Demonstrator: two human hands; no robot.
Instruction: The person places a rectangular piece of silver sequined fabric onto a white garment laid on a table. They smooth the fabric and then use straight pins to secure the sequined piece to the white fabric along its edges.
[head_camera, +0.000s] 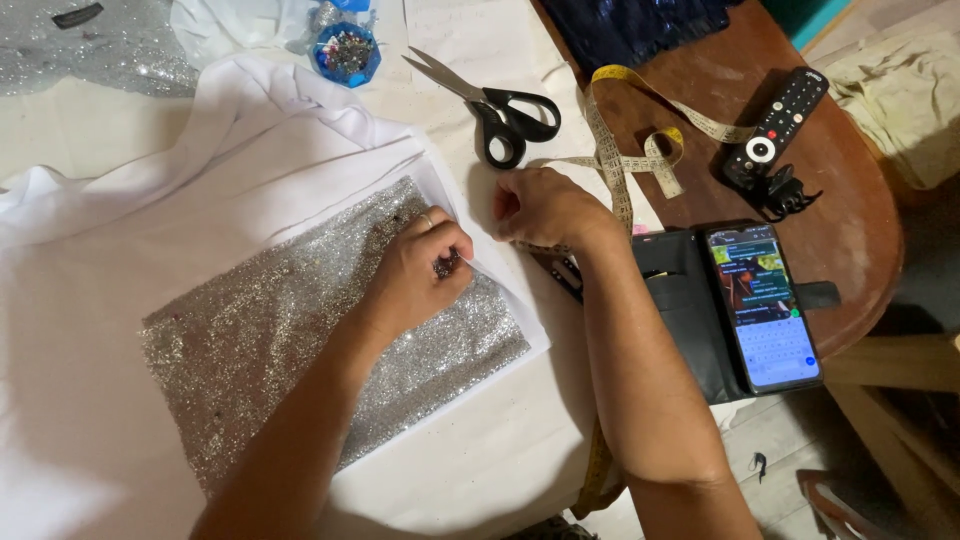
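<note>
Two hands work at a white cloth (120, 290) spread across the table. A silver glitter sheet (260, 350) lies on it, its long edge running from seven o'clock up to one. The left hand (415, 275) has its fingers pinched together on that sheet's upper right edge. At two o'clock from it, the right hand (545, 208) rests curled shut on the cloth. Black-handled scissors (500, 105) lie at twelve, a yellow tape measure (630, 150) beside them.
</note>
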